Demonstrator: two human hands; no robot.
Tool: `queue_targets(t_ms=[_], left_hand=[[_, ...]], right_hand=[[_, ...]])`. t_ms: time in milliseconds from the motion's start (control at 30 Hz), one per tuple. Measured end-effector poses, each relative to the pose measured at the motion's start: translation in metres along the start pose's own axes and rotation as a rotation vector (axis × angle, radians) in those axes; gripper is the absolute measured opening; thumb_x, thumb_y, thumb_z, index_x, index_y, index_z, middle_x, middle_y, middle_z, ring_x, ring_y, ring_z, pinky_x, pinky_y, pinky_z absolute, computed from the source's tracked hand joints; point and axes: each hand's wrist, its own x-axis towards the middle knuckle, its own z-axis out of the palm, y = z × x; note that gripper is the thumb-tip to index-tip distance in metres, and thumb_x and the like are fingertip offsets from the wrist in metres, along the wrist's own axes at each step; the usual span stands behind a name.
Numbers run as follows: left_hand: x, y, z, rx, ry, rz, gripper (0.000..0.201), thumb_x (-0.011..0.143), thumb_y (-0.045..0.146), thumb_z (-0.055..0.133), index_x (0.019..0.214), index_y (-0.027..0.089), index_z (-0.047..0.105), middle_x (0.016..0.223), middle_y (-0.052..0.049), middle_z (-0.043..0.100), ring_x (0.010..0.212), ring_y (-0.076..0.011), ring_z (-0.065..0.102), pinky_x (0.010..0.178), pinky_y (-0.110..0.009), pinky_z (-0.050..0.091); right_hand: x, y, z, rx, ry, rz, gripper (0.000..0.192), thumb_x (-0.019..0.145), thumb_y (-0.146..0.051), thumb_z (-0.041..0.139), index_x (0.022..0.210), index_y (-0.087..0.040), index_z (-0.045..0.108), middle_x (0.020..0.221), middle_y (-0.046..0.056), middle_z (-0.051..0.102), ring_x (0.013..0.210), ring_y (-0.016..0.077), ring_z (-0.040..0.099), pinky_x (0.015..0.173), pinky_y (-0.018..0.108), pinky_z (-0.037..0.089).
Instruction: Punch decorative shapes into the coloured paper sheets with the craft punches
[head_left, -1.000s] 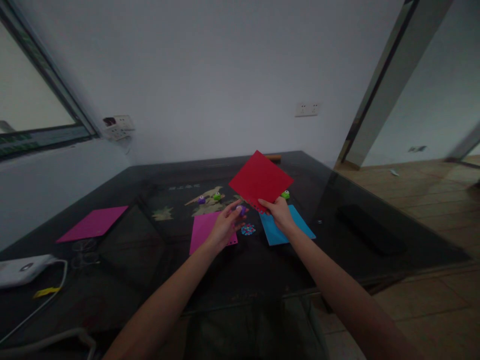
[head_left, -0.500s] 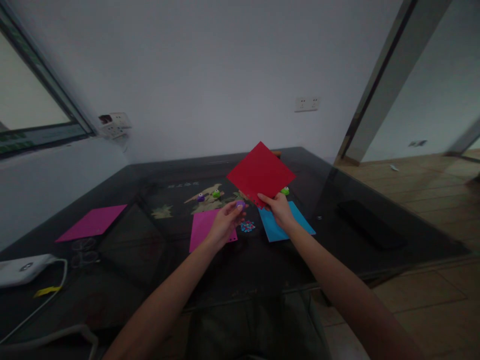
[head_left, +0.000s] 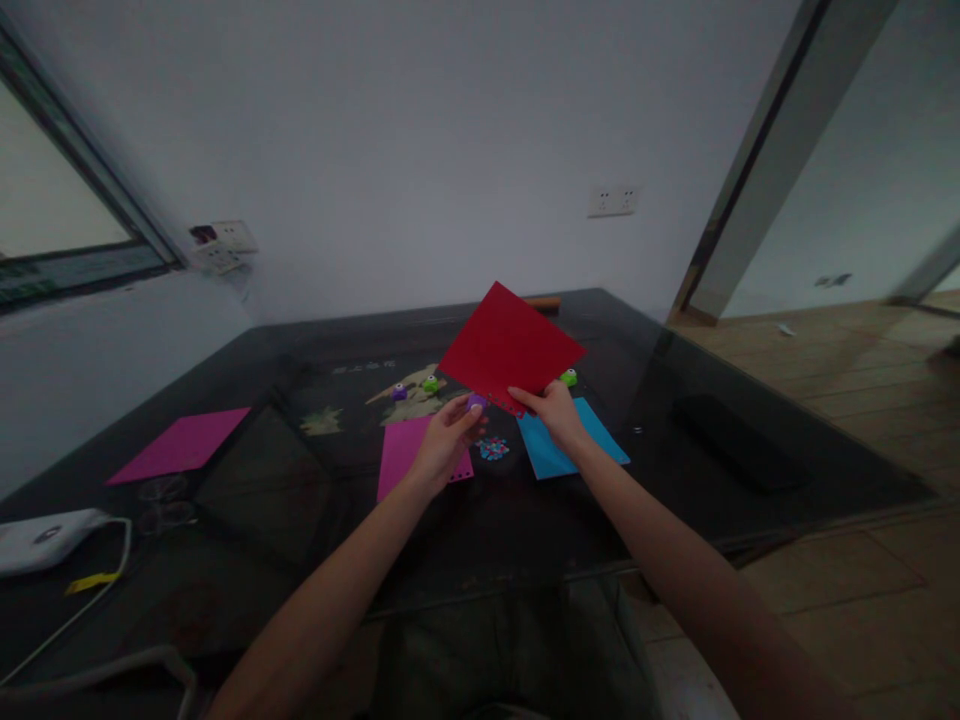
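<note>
Purple punch (head_left: pixel 477 402) half-hidden in left hand (head_left: pixel 444 445); red paper (head_left: pixel 511 346) pinched by right hand (head_left: pixel 553 412).

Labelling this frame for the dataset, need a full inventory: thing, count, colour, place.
red paper sheet: 1, red, held up over the table middle, small holes along its near edge
purple punch: 1, purple, at the red sheet's near edge
pink paper sheets: 2, magenta, one by the left hand, one at far left
blue paper sheet: 1, blue, flat under the right hand
punched bits: 1 small pile, mixed colours, between pink and blue sheets
small punches on table: 3, one purple, two green
table: 1, dark glass
white device: 1, white, with cable, near left edge
wall sockets: white, back wall
left hand: holds purple punch
right hand: pinches red sheet
</note>
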Motion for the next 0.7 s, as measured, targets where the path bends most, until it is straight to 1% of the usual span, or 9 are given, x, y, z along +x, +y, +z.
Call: queue_targets(t_ms=[167, 333, 533, 700], left_hand=[[0.0007, -0.0002, -0.0007, 0.011, -0.005, 0.001, 0.031, 0.067, 0.024, 0.074, 0.095, 0.018, 0.062, 0.092, -0.003, 0.063, 0.071, -0.0096, 0.059, 0.068, -0.024, 0.047], [0.0005, 0.0000, -0.0004, 0.005, 0.001, 0.002, 0.029, 0.068, 0.024, 0.073, 0.095, 0.019, 0.062, 0.094, -0.004, 0.063, 0.072, -0.0105, 0.059, 0.067, -0.023, 0.047], [-0.0003, 0.0002, -0.0005, 0.015, 0.005, -0.007, 0.029, 0.068, 0.023, 0.073, 0.095, 0.019, 0.062, 0.094, -0.004, 0.062, 0.074, -0.0110, 0.059, 0.070, -0.025, 0.047], [-0.0012, 0.0010, 0.0014, -0.038, 0.024, -0.009, 0.029, 0.067, 0.020, 0.073, 0.092, 0.018, 0.060, 0.089, -0.002, 0.062, 0.069, -0.0099, 0.059, 0.064, -0.023, 0.047]], right_hand=[[-0.0007, 0.0006, 0.0011, 0.034, -0.008, -0.025, 0.038, 0.062, -0.034, 0.073, 0.094, -0.015, 0.065, 0.097, 0.011, 0.068, 0.086, 0.0232, 0.063, 0.065, 0.031, 0.051], [-0.0016, -0.0003, 0.0016, 0.034, -0.007, 0.011, 0.038, 0.062, -0.035, 0.072, 0.094, -0.015, 0.065, 0.099, 0.011, 0.068, 0.086, 0.0233, 0.063, 0.065, 0.031, 0.051], [-0.0015, -0.0002, 0.0017, 0.010, -0.009, 0.012, 0.038, 0.062, -0.035, 0.072, 0.093, -0.014, 0.065, 0.095, 0.011, 0.069, 0.082, 0.0226, 0.063, 0.063, 0.030, 0.051], [0.0003, 0.0024, 0.0023, 0.013, -0.006, 0.010, 0.039, 0.060, -0.035, 0.074, 0.091, -0.013, 0.065, 0.092, 0.011, 0.069, 0.078, 0.0230, 0.064, 0.064, 0.033, 0.051]])
